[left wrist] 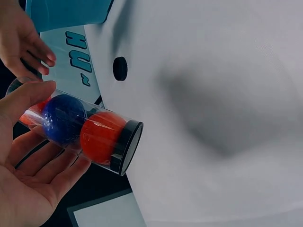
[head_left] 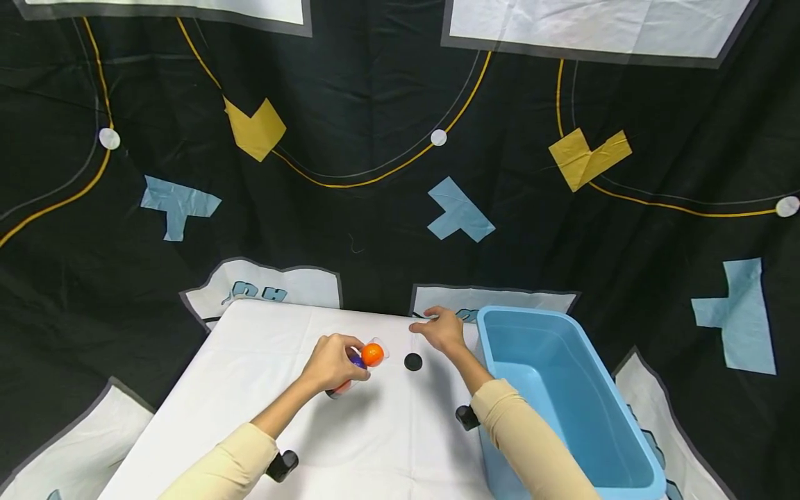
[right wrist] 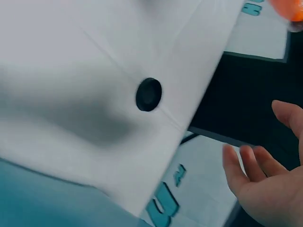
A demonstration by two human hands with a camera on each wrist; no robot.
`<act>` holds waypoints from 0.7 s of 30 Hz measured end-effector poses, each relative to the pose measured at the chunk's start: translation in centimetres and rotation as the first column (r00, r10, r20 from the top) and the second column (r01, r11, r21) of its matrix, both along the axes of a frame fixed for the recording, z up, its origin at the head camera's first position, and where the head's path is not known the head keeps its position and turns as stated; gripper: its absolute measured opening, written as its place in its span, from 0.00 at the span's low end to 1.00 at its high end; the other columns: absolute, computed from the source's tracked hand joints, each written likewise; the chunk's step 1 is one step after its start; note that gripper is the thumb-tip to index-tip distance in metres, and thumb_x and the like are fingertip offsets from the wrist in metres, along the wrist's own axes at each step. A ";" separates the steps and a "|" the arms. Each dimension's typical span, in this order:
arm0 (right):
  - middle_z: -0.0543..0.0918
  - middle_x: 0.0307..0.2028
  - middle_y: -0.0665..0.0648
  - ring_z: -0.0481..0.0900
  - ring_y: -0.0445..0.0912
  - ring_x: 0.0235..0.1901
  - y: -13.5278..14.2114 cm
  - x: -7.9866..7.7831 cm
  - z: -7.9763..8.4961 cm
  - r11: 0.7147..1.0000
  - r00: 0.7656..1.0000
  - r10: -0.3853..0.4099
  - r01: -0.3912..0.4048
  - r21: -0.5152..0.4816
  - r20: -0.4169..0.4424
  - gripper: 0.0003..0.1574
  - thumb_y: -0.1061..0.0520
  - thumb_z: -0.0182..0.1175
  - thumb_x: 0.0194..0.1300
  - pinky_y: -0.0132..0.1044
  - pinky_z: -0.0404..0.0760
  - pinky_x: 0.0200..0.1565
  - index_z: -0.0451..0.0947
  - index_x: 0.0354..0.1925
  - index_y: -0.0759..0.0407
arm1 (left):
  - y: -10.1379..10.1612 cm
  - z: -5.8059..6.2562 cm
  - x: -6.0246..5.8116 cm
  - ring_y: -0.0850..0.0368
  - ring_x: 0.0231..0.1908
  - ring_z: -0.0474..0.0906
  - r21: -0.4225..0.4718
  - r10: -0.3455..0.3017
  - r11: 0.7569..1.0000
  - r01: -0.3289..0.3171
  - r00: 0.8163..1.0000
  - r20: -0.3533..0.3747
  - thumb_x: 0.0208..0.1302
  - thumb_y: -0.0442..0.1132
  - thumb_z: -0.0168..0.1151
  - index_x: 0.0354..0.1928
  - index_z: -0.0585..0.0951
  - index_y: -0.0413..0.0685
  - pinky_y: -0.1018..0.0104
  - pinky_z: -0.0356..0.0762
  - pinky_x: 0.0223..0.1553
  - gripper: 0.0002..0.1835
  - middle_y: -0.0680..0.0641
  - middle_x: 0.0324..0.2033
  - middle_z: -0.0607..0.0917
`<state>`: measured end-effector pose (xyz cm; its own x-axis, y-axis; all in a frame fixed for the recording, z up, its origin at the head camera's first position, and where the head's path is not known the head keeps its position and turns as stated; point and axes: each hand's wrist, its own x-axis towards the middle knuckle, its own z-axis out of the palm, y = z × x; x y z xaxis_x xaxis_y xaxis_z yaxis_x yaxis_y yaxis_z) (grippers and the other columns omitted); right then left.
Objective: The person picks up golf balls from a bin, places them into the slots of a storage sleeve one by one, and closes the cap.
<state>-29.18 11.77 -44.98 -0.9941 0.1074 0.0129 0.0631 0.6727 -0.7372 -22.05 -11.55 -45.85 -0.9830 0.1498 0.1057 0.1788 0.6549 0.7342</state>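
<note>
In my left hand (head_left: 330, 362) I grip a clear tube (left wrist: 127, 146) between thumb and fingers, tilted above the white table (head_left: 262, 375). Inside sit an orange ball (head_left: 372, 355), a blue ball (left wrist: 65, 118) and a red-orange ball (left wrist: 102, 136). A black cap closes the tube's lower end; the upper end shows clear plastic and no cap. My right hand (head_left: 444, 330) hangs in the air near the table's far edge, fingers spread and holding nothing. Below it, apart from both hands, a round black lid (head_left: 413, 362) lies flat on the table.
A deep light-blue tub (head_left: 528, 314) stands at the right, beneath my right forearm. Behind the table hangs a black cloth (head_left: 369, 236) with yellow and blue tape pieces and white panels. Small black devices (head_left: 282, 466) sit on my wrists.
</note>
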 end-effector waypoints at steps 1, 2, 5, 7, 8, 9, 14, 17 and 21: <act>0.88 0.43 0.65 0.75 0.61 0.55 -0.3 -0.1 -0.5 1.000 1.000 -0.017 0.017 -0.006 -0.022 0.30 0.50 0.74 0.55 0.51 0.79 0.50 0.83 0.54 0.63 | -0.1 0.0 0.0 0.59 0.28 0.84 0.001 0.004 1.000 -0.004 1.000 0.003 0.39 0.39 0.84 0.36 0.89 0.46 0.65 0.83 0.33 0.18 0.48 0.28 0.90; 0.88 0.42 0.65 0.76 0.61 0.54 -0.5 -0.2 -1.1 0.999 0.998 -0.035 0.035 -0.009 -0.048 0.30 0.50 0.74 0.54 0.52 0.78 0.50 0.83 0.53 0.63 | -0.2 -0.1 0.0 0.59 0.28 0.84 0.002 0.007 1.000 -0.007 1.000 0.005 0.39 0.39 0.84 0.36 0.89 0.46 0.65 0.84 0.33 0.18 0.48 0.28 0.90; 0.88 0.42 0.65 0.80 0.62 0.51 -1.1 -0.3 -2.6 0.996 0.991 -0.084 0.082 -0.027 -0.100 0.29 0.50 0.73 0.53 0.53 0.79 0.51 0.83 0.52 0.63 | -0.5 -0.2 0.1 0.59 0.28 0.84 0.008 0.015 1.000 -0.015 1.000 0.010 0.40 0.38 0.84 0.36 0.89 0.46 0.65 0.84 0.33 0.18 0.47 0.29 0.90; 0.87 0.45 0.66 0.79 0.62 0.52 -1.4 -0.3 -3.7 0.994 0.990 -0.103 0.101 -0.032 -0.091 0.31 0.50 0.73 0.54 0.53 0.78 0.52 0.83 0.54 0.63 | -0.6 -0.2 0.0 0.59 0.28 0.84 0.007 0.020 1.000 -0.020 1.000 0.015 0.40 0.39 0.84 0.36 0.89 0.46 0.65 0.84 0.33 0.18 0.47 0.29 0.90; 0.87 0.46 0.67 0.78 0.62 0.52 -1.5 -0.2 -4.3 0.993 0.990 -0.113 0.110 -0.036 -0.081 0.31 0.50 0.73 0.54 0.53 0.77 0.53 0.82 0.54 0.63 | -0.6 -0.3 0.0 0.59 0.28 0.85 0.005 0.020 1.000 -0.020 1.000 0.017 0.40 0.39 0.84 0.36 0.89 0.46 0.65 0.84 0.33 0.18 0.47 0.29 0.90; 0.86 0.46 0.68 0.77 0.63 0.53 -1.6 -0.1 -4.8 0.992 0.990 -0.122 0.119 -0.045 -0.070 0.32 0.50 0.72 0.54 0.54 0.77 0.53 0.82 0.55 0.64 | -0.6 -0.3 0.0 0.59 0.28 0.85 0.004 0.018 1.000 -0.019 1.000 0.016 0.40 0.39 0.84 0.36 0.89 0.46 0.65 0.85 0.33 0.18 0.47 0.29 0.90; 0.87 0.44 0.70 0.79 0.64 0.50 -1.9 0.8 -7.8 0.986 0.985 -0.166 0.163 -0.045 -0.053 0.33 0.52 0.73 0.53 0.54 0.78 0.52 0.81 0.54 0.68 | -0.8 -0.4 0.0 0.58 0.29 0.85 -0.010 0.014 1.000 -0.014 1.000 0.020 0.40 0.39 0.84 0.36 0.89 0.47 0.62 0.86 0.35 0.18 0.47 0.30 0.90; 0.87 0.44 0.70 0.82 0.64 0.49 -2.2 1.4 -9.5 0.982 0.981 -0.184 0.181 -0.050 -0.058 0.33 0.54 0.73 0.52 0.54 0.80 0.51 0.80 0.54 0.69 | -0.9 -0.4 0.0 0.57 0.29 0.85 -0.009 0.020 1.000 -0.020 0.999 0.027 0.40 0.39 0.84 0.37 0.89 0.47 0.61 0.86 0.35 0.18 0.46 0.30 0.90; 0.87 0.45 0.71 0.83 0.64 0.48 -2.5 2.0 -11.3 0.977 0.975 -0.206 0.201 -0.064 -0.078 0.33 0.56 0.71 0.49 0.55 0.80 0.50 0.81 0.54 0.68 | -1.1 -0.4 0.1 0.57 0.29 0.85 0.000 0.023 1.000 -0.023 0.999 0.032 0.40 0.39 0.84 0.37 0.89 0.46 0.61 0.86 0.36 0.19 0.46 0.30 0.90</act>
<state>-27.17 9.24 -56.32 -0.9469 0.3105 0.0835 0.1312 0.6101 -0.7814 -21.95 -12.68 -46.28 -0.9891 0.1273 0.0741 0.1402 0.6584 0.7395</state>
